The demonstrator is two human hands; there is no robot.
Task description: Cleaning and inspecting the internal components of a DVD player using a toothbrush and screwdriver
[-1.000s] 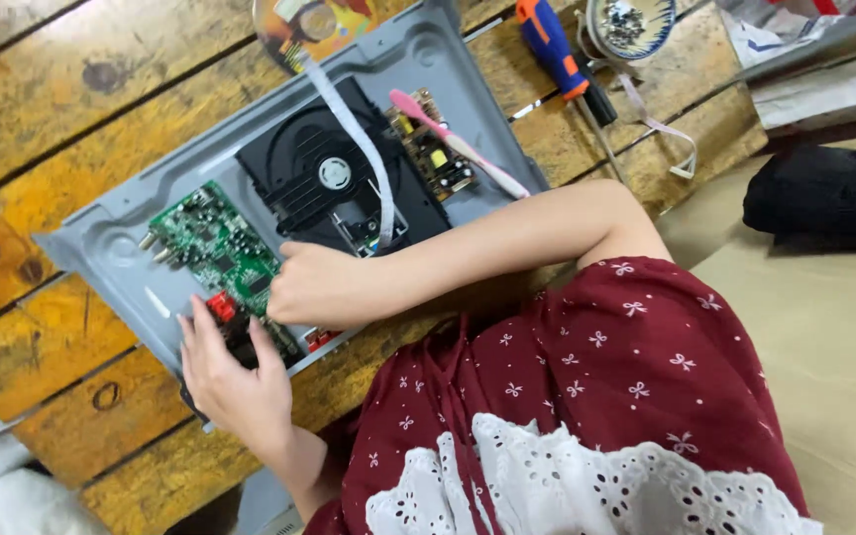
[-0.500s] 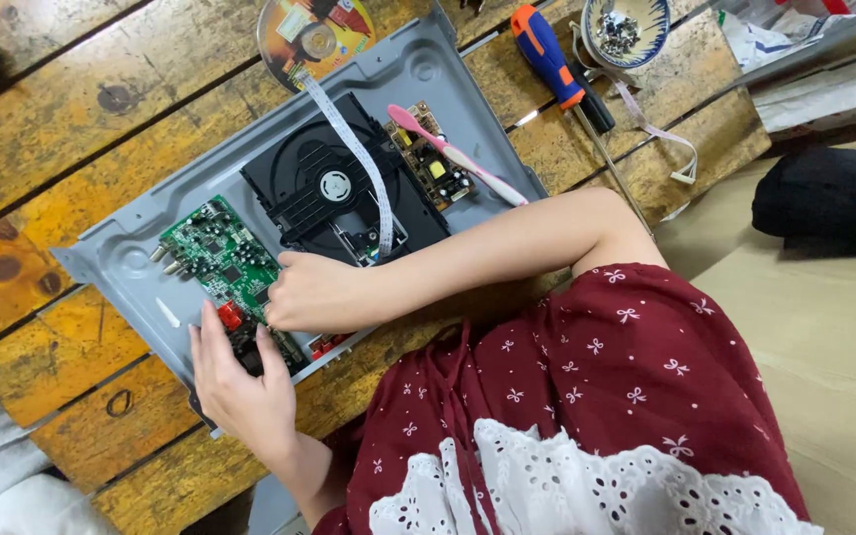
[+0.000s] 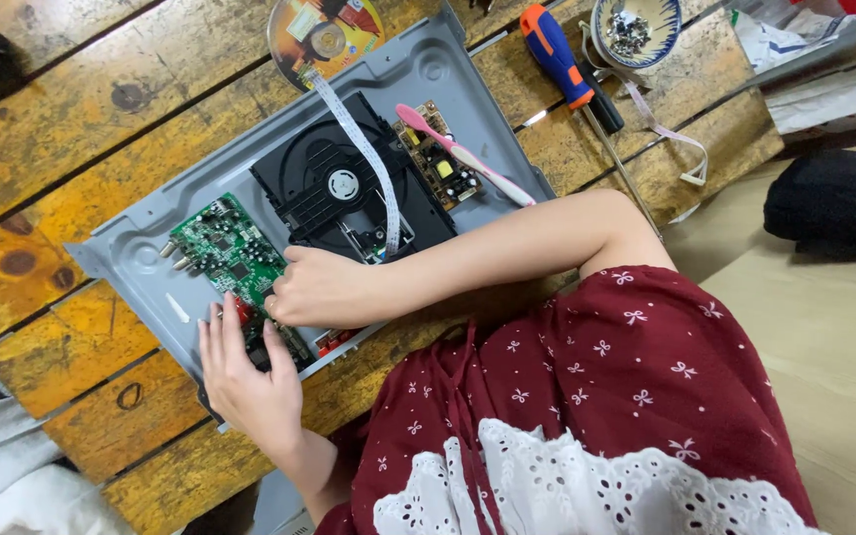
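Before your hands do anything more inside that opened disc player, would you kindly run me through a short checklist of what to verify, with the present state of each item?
1. Chassis flat on the wooden table: ok.
2. Left hand steadying the near edge, fingers on the black front part: ok.
3. Right hand placed at the green board: ok, though what its fingers pinch is hidden, so cannot tell.
4. White ribbon cable seated at the disc drive: cannot tell; its lower end is blocked from view.
5. Screwdriver within reach: ok, lying beside the chassis.
6. Pink toothbrush off the electronics: not ok, it lies across the small brown board.
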